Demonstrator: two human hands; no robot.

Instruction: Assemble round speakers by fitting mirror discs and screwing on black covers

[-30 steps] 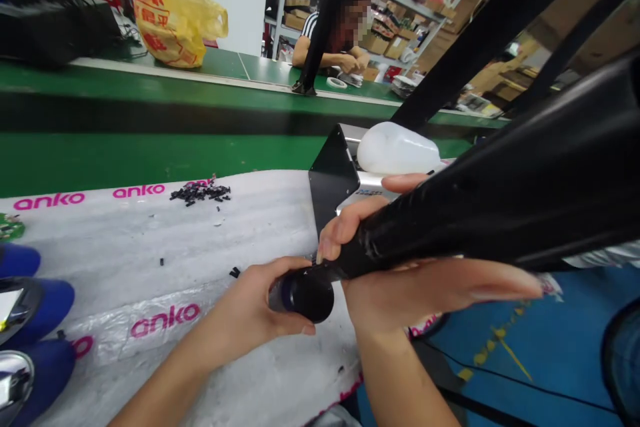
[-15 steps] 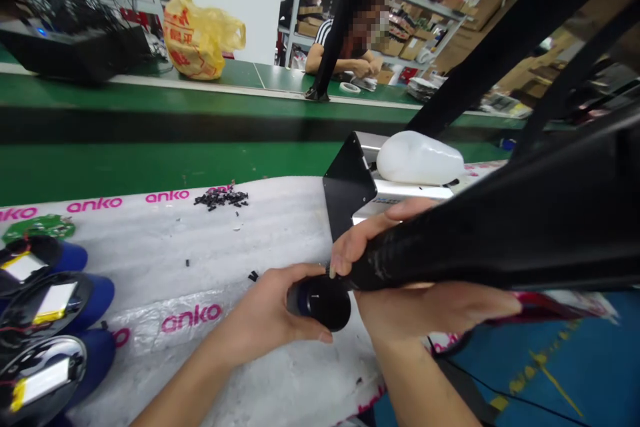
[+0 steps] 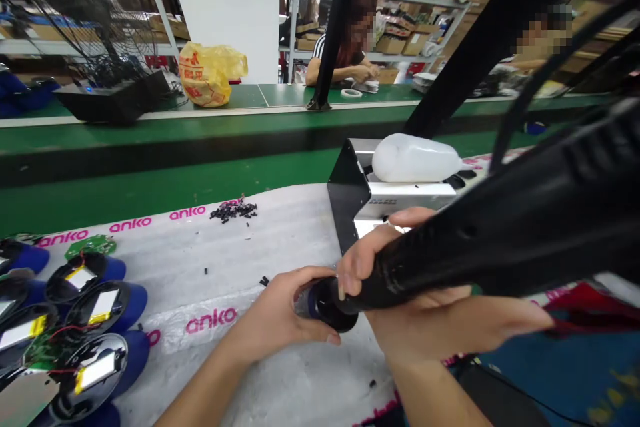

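Note:
My left hand (image 3: 280,317) is closed around a small round dark blue part (image 3: 327,303) low in the middle of the view. My right hand (image 3: 430,307) grips the narrow end of a long black tapered tool (image 3: 500,240) that runs up to the right. The tool's tip rests against the round part. Both hands hover just above the white foam sheet (image 3: 200,273) on the bench.
Several open blue round housings (image 3: 95,320) with boards and batteries lie at the lower left. A heap of small black bits (image 3: 234,211) sits on the sheet. A black-and-silver box (image 3: 370,197) carries a white plastic bottle (image 3: 415,159). Beyond the green conveyor (image 3: 150,147), a person works.
The view has swung left and down, bringing more blue housings into sight at the lower left. Both hands keep their grip on the round part and the black tool.

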